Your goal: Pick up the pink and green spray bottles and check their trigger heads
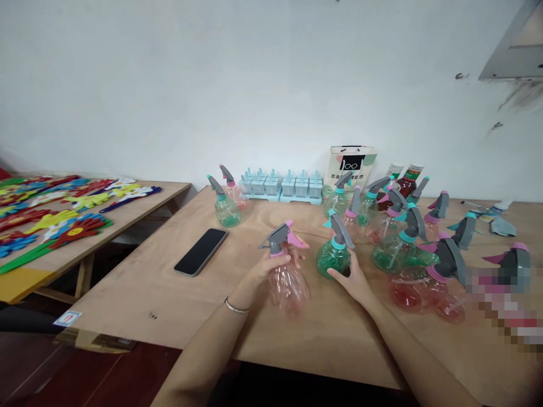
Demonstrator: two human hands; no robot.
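Note:
My left hand (268,270) is closed round the neck of a clear pink spray bottle (288,282) with a grey and pink trigger head, held tilted just above the wooden table (139,294). A silver bracelet sits on that wrist. My right hand (351,278) grips the base of a green spray bottle (334,255) with a grey and teal head, which stands upright on the table right of the pink one.
Several more pink and green spray bottles (407,249) crowd the table's right side. Two stand at the back (227,204) by teal ice-pop moulds (280,186). A black phone (201,251) lies left. Colourful hand clappers (63,215) cover a second table.

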